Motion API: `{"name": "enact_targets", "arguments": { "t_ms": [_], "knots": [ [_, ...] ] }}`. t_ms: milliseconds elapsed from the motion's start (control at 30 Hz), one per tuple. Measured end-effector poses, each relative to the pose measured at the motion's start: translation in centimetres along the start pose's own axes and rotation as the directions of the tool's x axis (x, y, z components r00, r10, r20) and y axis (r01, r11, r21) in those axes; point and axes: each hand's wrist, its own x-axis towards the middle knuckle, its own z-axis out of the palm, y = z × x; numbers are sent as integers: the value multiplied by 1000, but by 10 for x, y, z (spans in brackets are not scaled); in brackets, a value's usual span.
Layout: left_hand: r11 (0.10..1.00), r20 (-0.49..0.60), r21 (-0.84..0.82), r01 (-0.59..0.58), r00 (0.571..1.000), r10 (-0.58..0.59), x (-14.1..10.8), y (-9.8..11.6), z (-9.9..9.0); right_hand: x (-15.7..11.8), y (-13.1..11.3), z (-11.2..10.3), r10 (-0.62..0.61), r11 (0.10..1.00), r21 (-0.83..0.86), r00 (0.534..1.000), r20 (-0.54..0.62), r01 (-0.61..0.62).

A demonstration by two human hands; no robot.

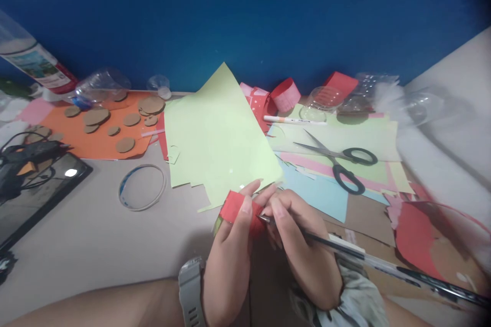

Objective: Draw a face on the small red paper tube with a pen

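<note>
My left hand (236,253) is closed on a small red paper piece (232,205), thumb pressed on top. A bit of green shows under its left end. My right hand (303,245) grips a pen (383,263) with a dark grip and clear barrel. The pen's metal tip meets the right part of the red paper, close to my left thumb. Behind both hands lies a large light green sheet (218,138) with a cut, stepped lower edge. Black-handled scissors (333,156) lie spread on coloured papers to the right.
Left of the green sheet is a tape ring (141,187); cardboard discs (125,144) rest on an orange sheet (84,135). A dark device (34,199) with cables sits far left. Plastic bottle pieces (102,87) line the blue wall (230,10). A white marker (293,120) lies behind the scissors.
</note>
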Motion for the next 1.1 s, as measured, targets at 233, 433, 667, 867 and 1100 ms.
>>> {"name": "enact_targets", "arguments": {
  "t_ms": [233, 433, 667, 867, 1100],
  "knots": [
    [1000, 58, -3, -22, 998, 23, 2, 0, -2, 5, -3, 5, -44, 999, 22, 999, -33, 44],
    [1000, 52, 14, -15, 999, 14, 2, 0, -1, 4, -6, 4, -100, 994, -43, 994, 38, 102],
    [1000, 89, -20, -16, 996, 18, 4, 0, 0, 4, 0, 7, -100, 995, 22, 994, -45, 101],
    [998, 113, -59, -30, 993, 37, 2, 3, 2, 4, -3, 5, -143, 990, -14, 989, 35, 144],
    [990, 132, -142, 12, 991, 7, -3, 7, 6, -5, 4, 10, -164, 958, 227, 984, -68, 175]
  ]
}}
